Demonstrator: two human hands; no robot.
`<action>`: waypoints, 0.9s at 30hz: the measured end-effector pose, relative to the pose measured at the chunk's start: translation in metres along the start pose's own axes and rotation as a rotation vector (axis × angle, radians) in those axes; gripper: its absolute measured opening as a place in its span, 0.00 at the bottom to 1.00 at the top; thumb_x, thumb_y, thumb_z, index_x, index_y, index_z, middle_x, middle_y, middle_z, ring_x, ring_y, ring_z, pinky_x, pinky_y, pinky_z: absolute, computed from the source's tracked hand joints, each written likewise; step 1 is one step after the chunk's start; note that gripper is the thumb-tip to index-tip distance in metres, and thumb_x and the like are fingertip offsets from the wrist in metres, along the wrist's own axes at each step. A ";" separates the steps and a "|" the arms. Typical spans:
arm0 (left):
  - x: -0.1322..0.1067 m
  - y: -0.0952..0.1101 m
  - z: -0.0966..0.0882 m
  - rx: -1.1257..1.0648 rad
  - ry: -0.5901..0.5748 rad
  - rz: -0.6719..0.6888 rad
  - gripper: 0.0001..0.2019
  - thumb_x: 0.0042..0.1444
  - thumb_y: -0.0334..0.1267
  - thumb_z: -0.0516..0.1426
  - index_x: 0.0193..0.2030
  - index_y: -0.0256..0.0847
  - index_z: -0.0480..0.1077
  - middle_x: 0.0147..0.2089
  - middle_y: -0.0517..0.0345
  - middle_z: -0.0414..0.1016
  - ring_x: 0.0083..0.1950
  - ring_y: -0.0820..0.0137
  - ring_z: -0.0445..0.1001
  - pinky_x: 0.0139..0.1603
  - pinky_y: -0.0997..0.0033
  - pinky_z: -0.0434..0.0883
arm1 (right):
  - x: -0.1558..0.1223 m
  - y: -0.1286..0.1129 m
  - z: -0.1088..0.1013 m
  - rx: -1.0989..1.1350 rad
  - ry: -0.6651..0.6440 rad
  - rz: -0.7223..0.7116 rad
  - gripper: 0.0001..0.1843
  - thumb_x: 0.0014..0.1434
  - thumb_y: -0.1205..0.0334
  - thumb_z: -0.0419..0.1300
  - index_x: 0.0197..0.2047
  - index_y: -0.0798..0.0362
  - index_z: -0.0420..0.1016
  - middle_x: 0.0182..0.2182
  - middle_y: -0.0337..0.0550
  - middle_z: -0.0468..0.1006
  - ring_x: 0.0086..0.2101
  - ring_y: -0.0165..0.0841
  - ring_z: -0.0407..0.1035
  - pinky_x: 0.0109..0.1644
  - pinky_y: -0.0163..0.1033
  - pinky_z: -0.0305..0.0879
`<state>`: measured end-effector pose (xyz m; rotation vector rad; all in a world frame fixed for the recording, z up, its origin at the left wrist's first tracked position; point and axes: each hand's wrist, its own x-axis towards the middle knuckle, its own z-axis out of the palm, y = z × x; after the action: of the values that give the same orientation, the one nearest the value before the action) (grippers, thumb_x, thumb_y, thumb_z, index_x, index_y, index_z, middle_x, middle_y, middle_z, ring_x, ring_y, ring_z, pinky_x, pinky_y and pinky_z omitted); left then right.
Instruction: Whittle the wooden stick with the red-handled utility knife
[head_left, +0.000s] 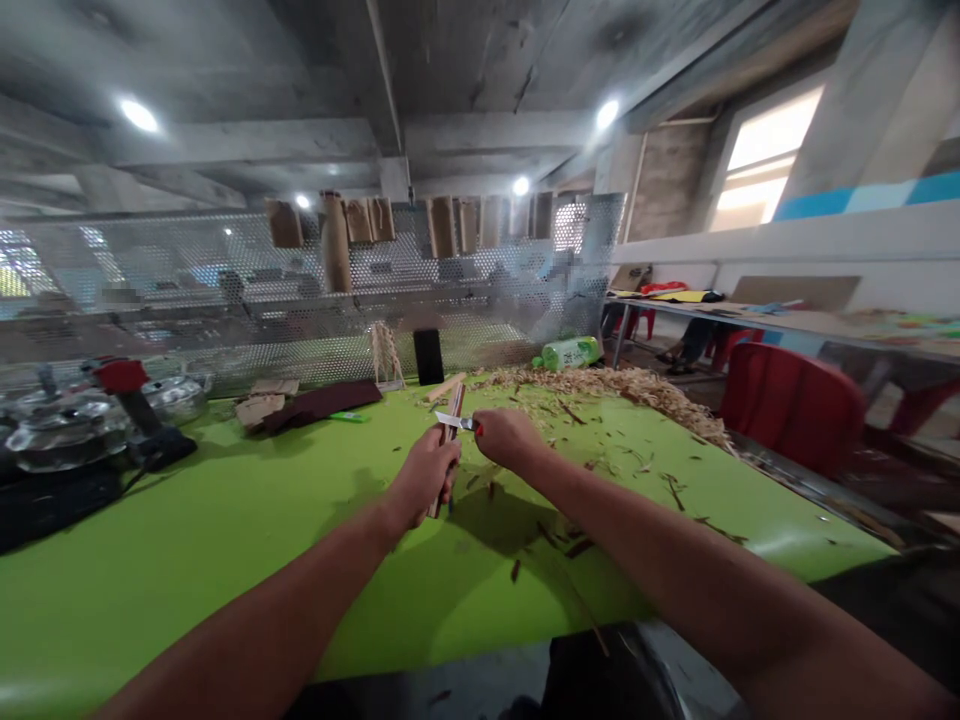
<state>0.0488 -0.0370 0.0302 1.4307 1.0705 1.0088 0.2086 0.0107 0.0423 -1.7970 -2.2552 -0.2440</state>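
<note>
The left hand [424, 478] is closed around a thin pale wooden stick [456, 405] and the right hand [506, 438] grips a small steel-bladed knife [448, 420], with curled pale wood shavings [600, 386] already heaped at the far edge of the bright green tabletop [225, 560].

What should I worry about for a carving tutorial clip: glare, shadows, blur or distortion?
Head view: wide-angle distortion bows the mesh screen; the window is blown out; glare whitens the table at lower right; the left hand and right hand cast a shadow on it; whatever lies behind the mesh is blurred.
</note>
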 end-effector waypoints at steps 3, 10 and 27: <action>-0.003 0.003 0.001 0.034 0.011 0.016 0.04 0.62 0.39 0.51 0.40 0.42 0.61 0.21 0.71 0.56 0.16 0.80 0.53 0.14 0.81 0.56 | 0.000 0.001 -0.001 -0.023 0.021 0.019 0.19 0.64 0.59 0.49 0.45 0.50 0.80 0.37 0.52 0.82 0.37 0.38 0.77 0.38 0.36 0.64; -0.016 0.012 0.007 0.121 -0.026 -0.022 0.15 0.64 0.38 0.49 0.55 0.39 0.64 0.21 0.70 0.56 0.16 0.78 0.51 0.14 0.79 0.56 | 0.013 0.024 0.002 0.006 0.042 0.095 0.19 0.64 0.60 0.48 0.45 0.52 0.80 0.40 0.54 0.82 0.41 0.39 0.76 0.43 0.37 0.65; 0.000 -0.009 -0.003 0.046 0.001 0.040 0.11 0.63 0.45 0.51 0.46 0.42 0.65 0.25 0.68 0.60 0.18 0.79 0.54 0.15 0.80 0.58 | 0.010 0.024 0.003 0.098 0.064 0.076 0.17 0.60 0.61 0.52 0.42 0.52 0.81 0.37 0.50 0.82 0.35 0.35 0.74 0.34 0.34 0.57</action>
<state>0.0455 -0.0359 0.0219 1.4938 1.0758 1.0192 0.2294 0.0260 0.0420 -1.7940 -2.1133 -0.1711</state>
